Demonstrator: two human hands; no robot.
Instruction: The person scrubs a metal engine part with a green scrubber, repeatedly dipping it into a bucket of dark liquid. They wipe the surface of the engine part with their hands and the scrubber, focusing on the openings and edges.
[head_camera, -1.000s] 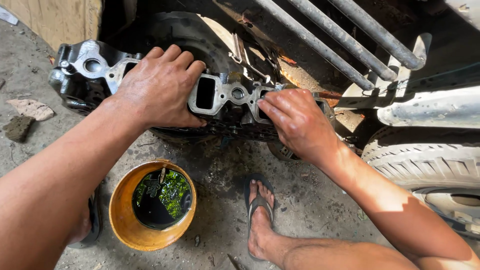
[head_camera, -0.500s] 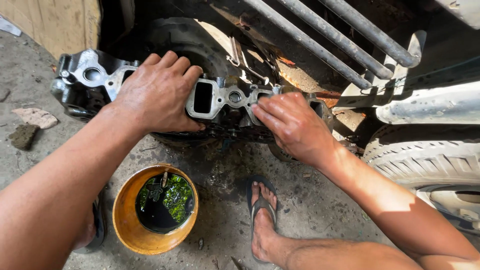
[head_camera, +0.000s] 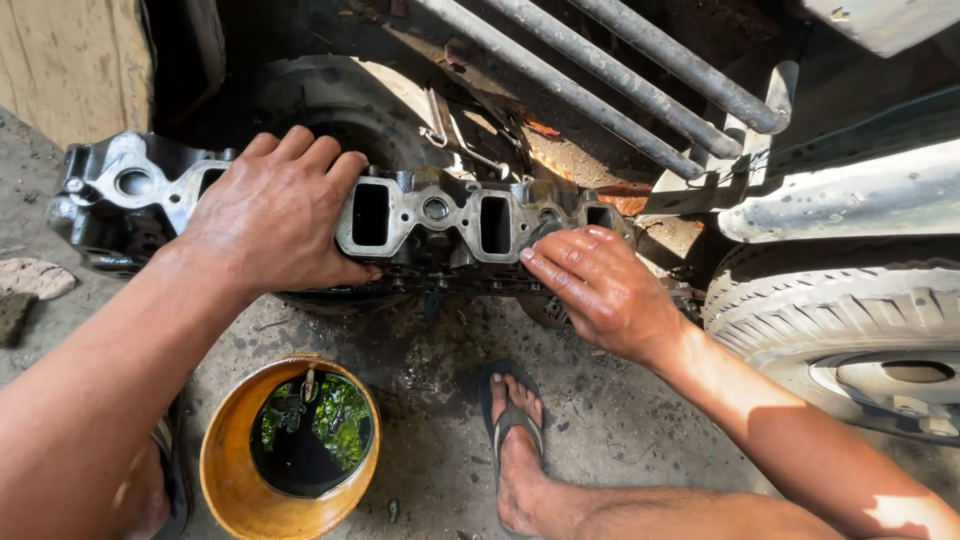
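Observation:
A long grey metal engine cylinder head (head_camera: 430, 215) with rectangular ports lies across the middle of the view, propped on its side above the concrete floor. My left hand (head_camera: 275, 215) grips its upper edge left of the middle, fingers curled over the top. My right hand (head_camera: 600, 290) lies with flat fingers against the right part of its face. The casting's left end (head_camera: 120, 190) sticks out past my left hand.
A yellow bucket (head_camera: 225, 470) holding dark liquid and a small tool stands on the floor below. My foot in a flip-flop (head_camera: 515, 440) rests beside it. A vehicle tyre (head_camera: 840, 330) is at the right, metal bars (head_camera: 620, 80) above, a stone (head_camera: 35, 280) at the left.
My right hand has slid down from the casting's top edge to its lower right face. My left hand keeps its grip. The view has shifted slightly.

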